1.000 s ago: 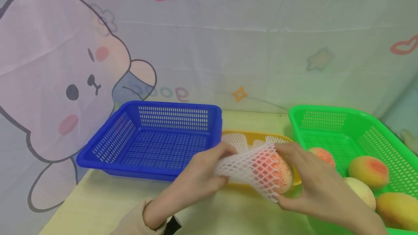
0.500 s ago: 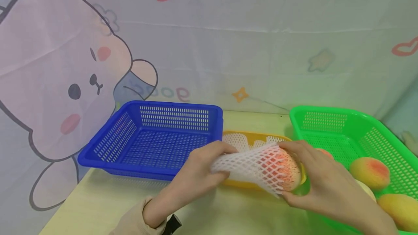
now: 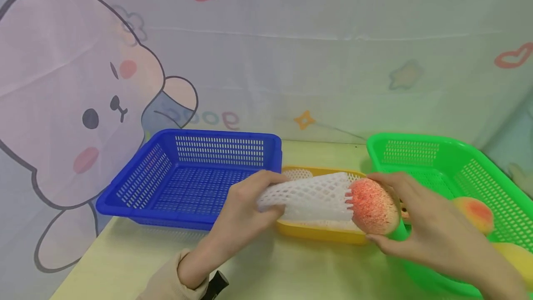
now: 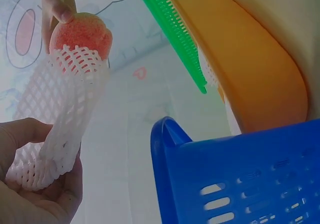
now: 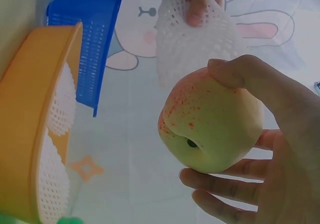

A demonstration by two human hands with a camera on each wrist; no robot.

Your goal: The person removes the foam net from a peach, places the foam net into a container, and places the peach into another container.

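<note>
My left hand (image 3: pixel 245 209) pinches the left end of a white foam fruit net (image 3: pixel 310 198), thumb on one side and fingers on the other. The net stretches sideways towards a pink and cream peach (image 3: pixel 374 207). My right hand (image 3: pixel 435 230) grips this peach between thumb and fingers. In the left wrist view, the net's toothed edge still overlaps the lower side of the peach (image 4: pixel 82 31). The right wrist view shows the stem dimple and pale bare side of the peach (image 5: pixel 215 124).
A yellow basket (image 3: pixel 325 233) with more white foam nets stands behind the hands. To the left is a blue basket (image 3: pixel 166 216). At right, a green basket (image 3: pixel 416 139) holds a peach (image 3: pixel 476 212) and a yellow fruit (image 3: pixel 516 258), partly behind the right arm.
My right hand and the peach have moved right while the left hand has shifted slightly left. The net, earlier over about half of the peach, now reaches only its left edge.
</note>
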